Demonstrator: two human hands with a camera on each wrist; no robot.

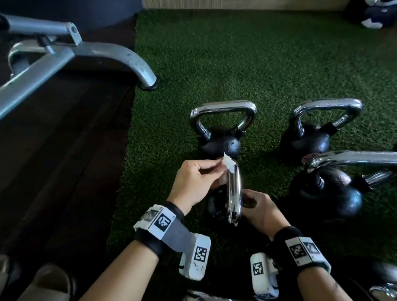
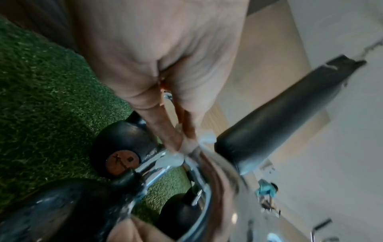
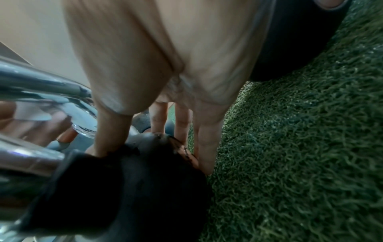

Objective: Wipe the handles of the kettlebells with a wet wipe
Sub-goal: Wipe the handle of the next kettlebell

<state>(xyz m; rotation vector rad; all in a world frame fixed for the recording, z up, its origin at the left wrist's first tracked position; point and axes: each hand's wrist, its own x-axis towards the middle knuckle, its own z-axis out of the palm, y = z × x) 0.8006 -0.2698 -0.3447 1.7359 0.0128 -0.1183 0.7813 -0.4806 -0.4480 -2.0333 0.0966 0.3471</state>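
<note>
Green turf floor (image 1: 256,58), bench frame (image 1: 65,54) far left. Your left hand (image 1: 193,182) pinches the wet wipe (image 1: 228,163) on the far end of the near kettlebell's chrome handle (image 1: 233,193). Right hand (image 1: 260,211) grips that kettlebell's black body (image 3: 128,188). Wrap the wipe round the bar, drag its full length, then do the other kettlebells right.

Green artificial turf (image 1: 256,53) adjoining dark flooring (image 1: 58,152). On the turf: black kettlebells with chrome handles, two upright behind (image 1: 221,145) (image 1: 311,141), and one foot of a grey metal frame (image 1: 147,81).
</note>
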